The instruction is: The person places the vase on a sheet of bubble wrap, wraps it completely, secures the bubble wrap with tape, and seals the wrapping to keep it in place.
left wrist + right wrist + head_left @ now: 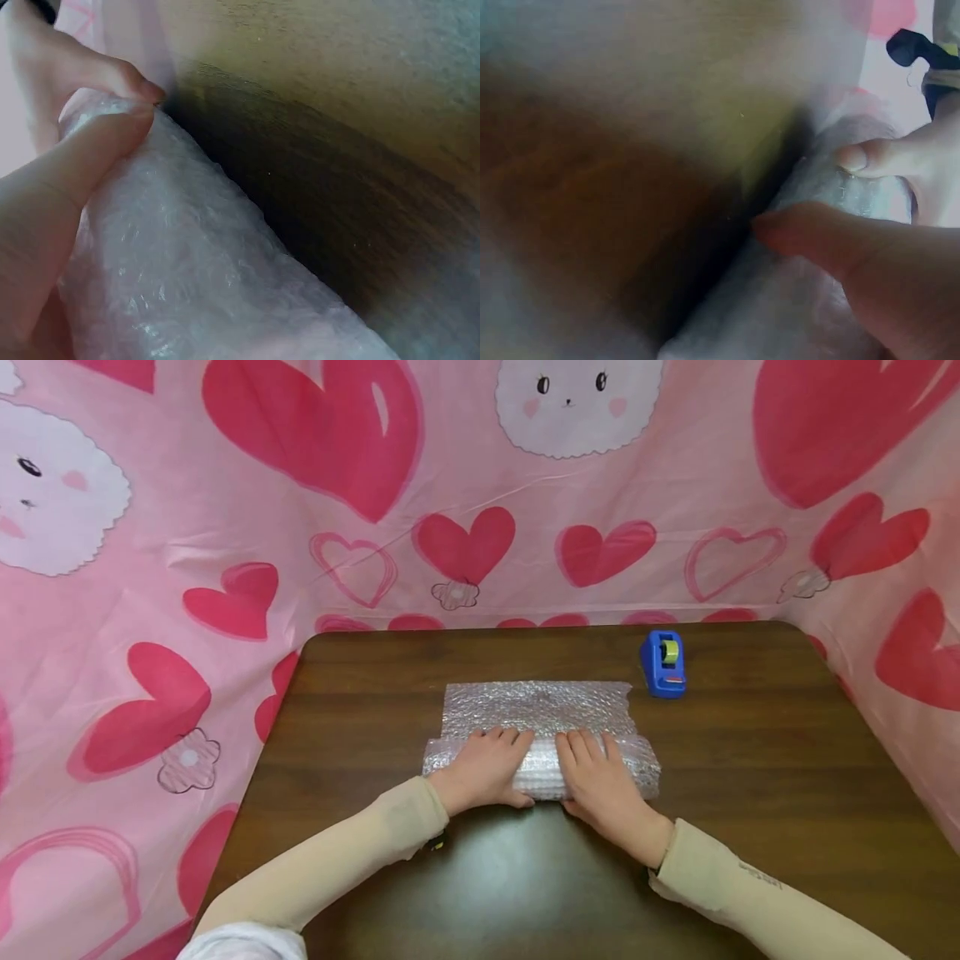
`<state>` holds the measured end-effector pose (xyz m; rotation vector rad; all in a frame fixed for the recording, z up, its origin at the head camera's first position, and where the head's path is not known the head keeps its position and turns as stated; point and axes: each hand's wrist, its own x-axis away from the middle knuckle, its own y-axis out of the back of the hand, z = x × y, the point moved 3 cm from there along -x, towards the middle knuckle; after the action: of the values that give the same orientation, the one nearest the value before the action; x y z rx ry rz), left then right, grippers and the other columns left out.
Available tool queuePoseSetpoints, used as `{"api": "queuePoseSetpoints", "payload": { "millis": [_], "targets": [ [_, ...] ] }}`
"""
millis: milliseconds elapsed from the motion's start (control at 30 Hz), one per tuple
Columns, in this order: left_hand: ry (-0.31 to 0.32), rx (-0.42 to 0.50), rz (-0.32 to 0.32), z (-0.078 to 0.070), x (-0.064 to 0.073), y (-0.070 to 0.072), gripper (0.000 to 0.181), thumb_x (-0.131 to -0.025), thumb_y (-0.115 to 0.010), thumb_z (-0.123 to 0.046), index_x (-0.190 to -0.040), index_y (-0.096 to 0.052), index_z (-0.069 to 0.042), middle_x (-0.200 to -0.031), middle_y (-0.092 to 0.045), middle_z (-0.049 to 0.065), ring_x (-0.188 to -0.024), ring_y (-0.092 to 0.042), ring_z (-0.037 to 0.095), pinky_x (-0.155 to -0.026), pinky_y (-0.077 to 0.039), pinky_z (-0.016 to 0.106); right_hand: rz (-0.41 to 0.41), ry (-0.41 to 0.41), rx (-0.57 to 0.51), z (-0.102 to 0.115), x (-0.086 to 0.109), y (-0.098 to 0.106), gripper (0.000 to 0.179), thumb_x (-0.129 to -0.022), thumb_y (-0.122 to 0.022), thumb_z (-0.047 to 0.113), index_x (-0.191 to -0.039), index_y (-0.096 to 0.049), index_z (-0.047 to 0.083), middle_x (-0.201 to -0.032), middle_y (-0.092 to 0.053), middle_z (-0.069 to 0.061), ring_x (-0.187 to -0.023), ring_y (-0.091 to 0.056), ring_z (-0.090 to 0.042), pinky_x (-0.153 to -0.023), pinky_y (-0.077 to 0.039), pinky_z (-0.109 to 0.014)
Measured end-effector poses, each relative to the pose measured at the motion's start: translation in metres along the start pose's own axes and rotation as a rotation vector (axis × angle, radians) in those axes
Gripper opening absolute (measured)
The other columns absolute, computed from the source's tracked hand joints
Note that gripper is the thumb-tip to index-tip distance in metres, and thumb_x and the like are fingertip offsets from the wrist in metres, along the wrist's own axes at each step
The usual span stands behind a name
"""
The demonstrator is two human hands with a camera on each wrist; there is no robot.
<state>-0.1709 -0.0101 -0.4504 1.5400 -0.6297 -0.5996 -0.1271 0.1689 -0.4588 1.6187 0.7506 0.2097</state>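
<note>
A roll of bubble wrap (546, 770) lies crosswise on the table, with a flat sheet of bubble wrap (536, 703) stretching out behind it. Whatever may be inside the roll is hidden. My left hand (489, 768) grips the roll left of its middle, fingers over the top and thumb along the near side. Just right of the middle, my right hand (606, 785) holds it the same way. Both thumbs press on the near face of the bubble wrap (187, 247) in the left wrist view. The right wrist view shows this too, somewhat blurred.
A blue tape dispenser (664, 667) with a yellowish roll stands at the back right, beyond the sheet's corner. The dark wooden table (757, 752) has rounded back corners. A pink curtain (525, 485) printed with hearts hangs along the back and sides.
</note>
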Motion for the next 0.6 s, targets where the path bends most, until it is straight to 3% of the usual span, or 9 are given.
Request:
{"api": "queuePoseSetpoints", "payload": {
  "millis": [133,267,367,500,600],
  "targets": [
    [0.036,0.008,-0.049,0.002,0.002,0.001,0.108,-0.071,-0.084,-0.071,-0.151,-0.045,-0.009,-0.147,-0.056,0.015,-0.129,-0.059,0.032,-0.1,-0.051,0.056,0.012,0.01,-0.038,-0.003,-0.005,0.0,0.096,-0.059,-0.098,0.04,-0.129,-0.051,-0.006,-0.119,-0.06,-0.024,-0.113,-0.059,-0.041,-0.095,-0.05,-0.063],
    [0.034,-0.016,-0.146,0.001,0.006,0.003,0.094,-0.071,-0.085,-0.069,-0.137,-0.052,-0.011,-0.131,-0.059,0.013,-0.121,-0.057,0.03,-0.097,-0.051,0.055,0.085,0.018,-0.105,-0.01,-0.013,0.003,0.096,-0.062,-0.096,0.041,-0.132,-0.051,-0.007,-0.122,-0.06,-0.025,-0.113,-0.06,-0.041,-0.095,-0.05,-0.064],
    [0.031,-0.051,-0.196,-0.003,0.01,0.003,0.087,-0.077,-0.083,-0.065,-0.137,-0.052,-0.01,-0.126,-0.062,0.01,-0.119,-0.059,0.028,-0.098,-0.05,0.055,0.122,0.026,-0.164,-0.016,-0.019,0.006,0.091,-0.063,-0.095,0.038,-0.129,-0.051,-0.007,-0.12,-0.061,-0.024,-0.11,-0.062,-0.041,-0.092,-0.051,-0.063],
    [0.03,-0.086,-0.221,-0.007,0.014,-0.002,0.088,-0.084,-0.078,-0.062,-0.146,-0.048,-0.007,-0.142,-0.058,0.017,-0.13,-0.056,0.032,-0.102,-0.047,0.059,0.164,0.026,-0.23,-0.023,-0.027,0.01,0.08,-0.063,-0.092,0.033,-0.123,-0.053,-0.005,-0.114,-0.063,-0.022,-0.104,-0.064,-0.039,-0.086,-0.054,-0.058],
    [0.034,-0.1,-0.199,-0.009,0.016,-0.007,0.095,-0.083,-0.078,-0.064,-0.15,-0.044,-0.006,-0.153,-0.049,0.022,-0.139,-0.049,0.035,-0.106,-0.044,0.063,0.201,0.029,-0.266,-0.026,-0.03,0.011,0.075,-0.065,-0.09,0.032,-0.12,-0.054,-0.003,-0.11,-0.064,-0.02,-0.101,-0.065,-0.037,-0.084,-0.054,-0.058]
  ]
}}
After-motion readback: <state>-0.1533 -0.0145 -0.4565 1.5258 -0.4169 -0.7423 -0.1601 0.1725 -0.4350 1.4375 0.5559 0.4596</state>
